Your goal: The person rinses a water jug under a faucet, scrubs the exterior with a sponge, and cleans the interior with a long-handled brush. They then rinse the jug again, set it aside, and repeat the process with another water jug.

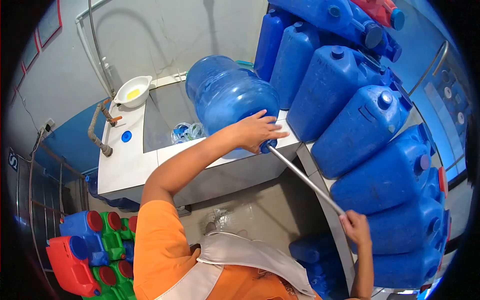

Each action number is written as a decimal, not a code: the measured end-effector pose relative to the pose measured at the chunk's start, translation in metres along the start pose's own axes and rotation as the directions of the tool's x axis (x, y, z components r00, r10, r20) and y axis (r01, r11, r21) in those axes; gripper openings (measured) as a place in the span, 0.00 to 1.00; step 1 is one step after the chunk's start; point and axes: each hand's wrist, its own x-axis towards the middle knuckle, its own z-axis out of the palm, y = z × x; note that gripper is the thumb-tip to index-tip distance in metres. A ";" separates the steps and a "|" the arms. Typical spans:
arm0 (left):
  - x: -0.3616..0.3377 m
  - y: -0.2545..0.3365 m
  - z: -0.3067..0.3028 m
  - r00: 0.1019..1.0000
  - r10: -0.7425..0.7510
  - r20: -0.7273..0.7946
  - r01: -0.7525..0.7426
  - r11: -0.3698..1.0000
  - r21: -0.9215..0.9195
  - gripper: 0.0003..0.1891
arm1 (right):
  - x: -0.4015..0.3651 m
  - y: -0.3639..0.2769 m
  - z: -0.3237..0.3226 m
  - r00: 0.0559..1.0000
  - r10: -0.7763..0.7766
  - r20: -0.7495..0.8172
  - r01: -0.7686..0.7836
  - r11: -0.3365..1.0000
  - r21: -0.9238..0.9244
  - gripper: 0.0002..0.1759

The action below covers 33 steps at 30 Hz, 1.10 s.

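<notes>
A large clear-blue water jug (227, 97) lies on its side across the edge of a tiled basin, its neck facing me. My left hand (255, 131) rests on the jug's shoulder by the neck, fingers spread; its thumb is hidden. A long metal rod (307, 181) runs into the jug's mouth, and any head on its far end cannot be made out. Lower right, my right hand (356, 227) is closed around the rod's near end.
A white bowl with yellow stuff (134, 92), a blue cap (126, 136) and a pipe tap (100, 132) are on the basin's left ledge. Blue jerrycans (325, 95) line the right side. Red (72, 265) and green containers (112, 240) stand lower left. The floor (230, 210) looks wet.
</notes>
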 end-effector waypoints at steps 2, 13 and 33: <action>-0.001 0.004 0.019 0.878 -0.131 -0.461 0.133 0.991 -0.028 0.41 | -0.038 0.025 0.056 0.868 0.344 0.358 -0.494 0.664 0.561 0.17; 0.013 0.012 0.054 0.907 0.142 -0.397 -0.103 0.988 0.118 0.20 | 0.047 -0.052 0.053 0.997 -0.059 -0.053 0.054 0.994 -0.093 0.16; 0.009 0.013 0.043 0.905 -0.032 -0.425 0.038 0.999 0.005 0.30 | 0.005 -0.052 0.105 0.751 0.225 0.620 -0.657 0.170 0.734 0.17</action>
